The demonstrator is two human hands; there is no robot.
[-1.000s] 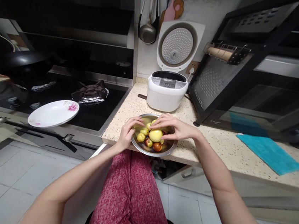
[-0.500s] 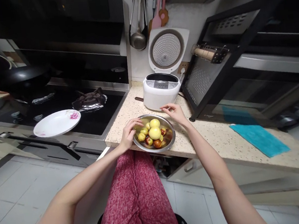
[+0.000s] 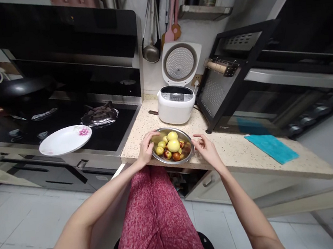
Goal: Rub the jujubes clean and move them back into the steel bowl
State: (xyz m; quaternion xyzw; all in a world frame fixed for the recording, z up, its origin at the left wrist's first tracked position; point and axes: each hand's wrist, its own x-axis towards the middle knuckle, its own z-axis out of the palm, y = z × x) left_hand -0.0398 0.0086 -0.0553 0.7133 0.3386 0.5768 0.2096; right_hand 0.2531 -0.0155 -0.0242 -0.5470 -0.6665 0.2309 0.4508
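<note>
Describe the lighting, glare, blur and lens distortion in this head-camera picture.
Head view: strong wide-angle bend, so the counter edge and oven rack frame lean outward; corners darken. Overhead light puts glare on the metal bowl and glossy stove top. Fruit, left hand and right hand are fairly sharp; far edges smear.

Both bare arms reach forward, left hand (image 3: 145,149) with fingers curled in a grip, right hand (image 3: 207,150) loosely open.

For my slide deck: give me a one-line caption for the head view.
Left hand grips the rim of a steel bowl of fruit on the counter; right hand rests open beside it.
</note>
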